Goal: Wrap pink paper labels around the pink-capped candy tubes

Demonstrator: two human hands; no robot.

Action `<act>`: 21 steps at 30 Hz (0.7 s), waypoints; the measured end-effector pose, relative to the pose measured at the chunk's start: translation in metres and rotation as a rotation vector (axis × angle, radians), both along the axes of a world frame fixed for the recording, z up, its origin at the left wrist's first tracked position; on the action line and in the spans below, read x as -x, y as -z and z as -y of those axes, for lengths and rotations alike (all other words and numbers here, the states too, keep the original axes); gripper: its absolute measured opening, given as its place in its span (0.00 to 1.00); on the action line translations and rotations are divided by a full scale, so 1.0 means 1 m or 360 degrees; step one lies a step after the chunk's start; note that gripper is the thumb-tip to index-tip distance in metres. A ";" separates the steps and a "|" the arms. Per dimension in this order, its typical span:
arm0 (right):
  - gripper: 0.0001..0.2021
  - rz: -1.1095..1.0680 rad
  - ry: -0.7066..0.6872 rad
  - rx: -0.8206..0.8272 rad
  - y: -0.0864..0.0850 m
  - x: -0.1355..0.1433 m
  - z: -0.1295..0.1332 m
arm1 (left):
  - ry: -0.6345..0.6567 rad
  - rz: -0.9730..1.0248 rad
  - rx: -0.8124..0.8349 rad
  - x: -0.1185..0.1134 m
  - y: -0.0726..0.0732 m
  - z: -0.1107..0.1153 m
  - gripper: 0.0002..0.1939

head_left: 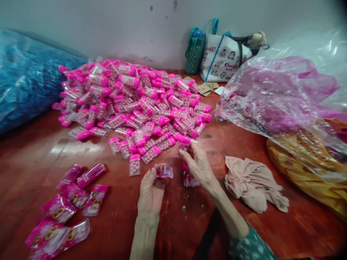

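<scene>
My left hand pinches a small printed pink sleeve between thumb and fingers, low at the centre. To its right, my right hand is closed on a pink-capped candy container at the near right edge of a large pile of such containers. These are clear, with pink beads inside. Partly under my right hand lies a small stack of flat pink sleeves. At the lower left are several containers in pink printed sleeves, lying in a loose group on the red-brown surface.
A blue plastic bag bulges at the left. Against the wall stand a dotted bottle holder and a white printed bag, near cardboard scraps. Clear and pink plastic, a beige cloth and yellow fabric lie right.
</scene>
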State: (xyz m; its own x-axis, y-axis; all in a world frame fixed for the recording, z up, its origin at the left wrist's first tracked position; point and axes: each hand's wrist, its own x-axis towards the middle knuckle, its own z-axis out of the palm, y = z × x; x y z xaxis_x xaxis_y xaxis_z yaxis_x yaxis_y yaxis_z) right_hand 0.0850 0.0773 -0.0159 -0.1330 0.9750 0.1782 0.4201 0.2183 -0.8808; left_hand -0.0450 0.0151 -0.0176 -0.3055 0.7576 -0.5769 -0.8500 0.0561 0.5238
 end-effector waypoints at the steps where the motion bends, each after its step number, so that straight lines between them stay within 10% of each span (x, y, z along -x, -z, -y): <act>1: 0.06 -0.0139 -0.0102 0.0130 -0.007 -0.005 0.009 | 0.0004 -0.0028 -0.0031 0.000 0.002 0.000 0.01; 7: 0.07 -0.0396 -0.0402 0.0646 -0.043 -0.030 0.058 | 0.0097 -0.0291 -0.0156 -0.003 0.007 0.002 0.10; 21: 0.10 -0.0663 -0.0677 0.0935 -0.039 -0.039 0.070 | 0.0351 -0.0624 -0.0250 -0.010 0.005 0.006 0.08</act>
